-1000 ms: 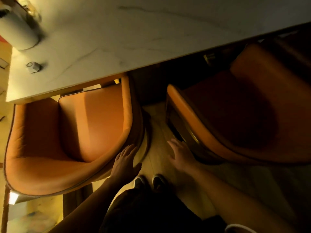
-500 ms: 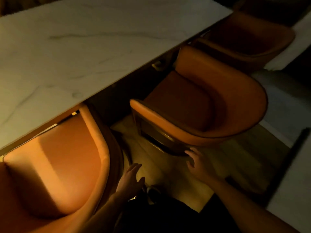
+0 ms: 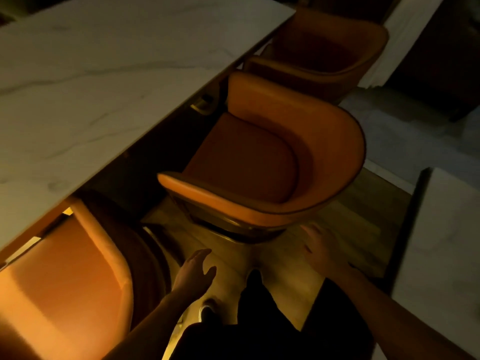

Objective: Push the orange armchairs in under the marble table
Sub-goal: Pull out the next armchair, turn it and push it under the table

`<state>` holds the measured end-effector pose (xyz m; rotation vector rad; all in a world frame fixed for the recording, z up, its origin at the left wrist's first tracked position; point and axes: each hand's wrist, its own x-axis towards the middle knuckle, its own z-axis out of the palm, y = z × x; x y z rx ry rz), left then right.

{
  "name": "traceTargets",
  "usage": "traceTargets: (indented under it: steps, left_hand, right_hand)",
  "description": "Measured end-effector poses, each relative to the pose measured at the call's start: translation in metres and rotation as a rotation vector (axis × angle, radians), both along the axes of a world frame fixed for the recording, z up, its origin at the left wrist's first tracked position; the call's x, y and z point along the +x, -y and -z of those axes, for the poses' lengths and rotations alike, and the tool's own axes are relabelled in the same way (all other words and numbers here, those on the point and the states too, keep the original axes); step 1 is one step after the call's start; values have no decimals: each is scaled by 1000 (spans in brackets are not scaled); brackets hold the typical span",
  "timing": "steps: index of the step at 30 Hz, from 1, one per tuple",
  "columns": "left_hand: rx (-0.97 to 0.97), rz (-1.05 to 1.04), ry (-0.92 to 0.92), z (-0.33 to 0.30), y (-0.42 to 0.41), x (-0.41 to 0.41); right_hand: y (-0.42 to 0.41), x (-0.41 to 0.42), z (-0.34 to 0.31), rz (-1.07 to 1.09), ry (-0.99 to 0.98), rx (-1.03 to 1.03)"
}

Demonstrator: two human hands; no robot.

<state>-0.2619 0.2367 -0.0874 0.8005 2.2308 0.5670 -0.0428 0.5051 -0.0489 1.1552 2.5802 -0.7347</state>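
- Marble surface [image 3: 109,81] runs across the upper left, dimly lit, with wooden floor [image 3: 233,258] below its edge.
- Left armchair [image 3: 67,287] sits at lower left, its front tucked under the surface edge.
- Left hand [image 3: 194,274] hangs over the floor just beside that chair's back, grip open, fingers loosely spread, holding nothing.
- Middle armchair [image 3: 272,162] stands angled, seat largely out from under the surface; it looks like the step in hand.
- Right hand [image 3: 319,250] is near its curved back, grip open; contact is too blurred to tell.
- Next: plant both palms on the back and push toward the surface.
- Far armchair [image 3: 324,45] waits at upper right.
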Motion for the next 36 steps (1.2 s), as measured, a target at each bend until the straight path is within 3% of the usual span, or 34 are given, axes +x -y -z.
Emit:
traceTargets:
  steps: [6, 10, 19, 24, 29, 36]
  left_hand:
    - [-22, 41, -7, -4, -77, -11]
    - [-37, 74, -21, 0, -135, -12]
    - [-68, 301, 42, 14, -222, 8]
    - [-132, 394, 11, 21, -256, -1]
    - [-311, 522, -19, 42, -265, -13]
    - [-448, 639, -103, 71, -266, -14]
  right_hand:
    - [-88, -6, -5, 20, -68, 86]
    - [-146, -6, -7, -94, -28, 174]
    - [-254, -11, 10, -408, 349, 137]
    - [-263, -32, 34, -414, 486, 110]
    - [-247, -38, 50, -399, 566, 320]
    - [-238, -45, 56, -351, 684, 426]
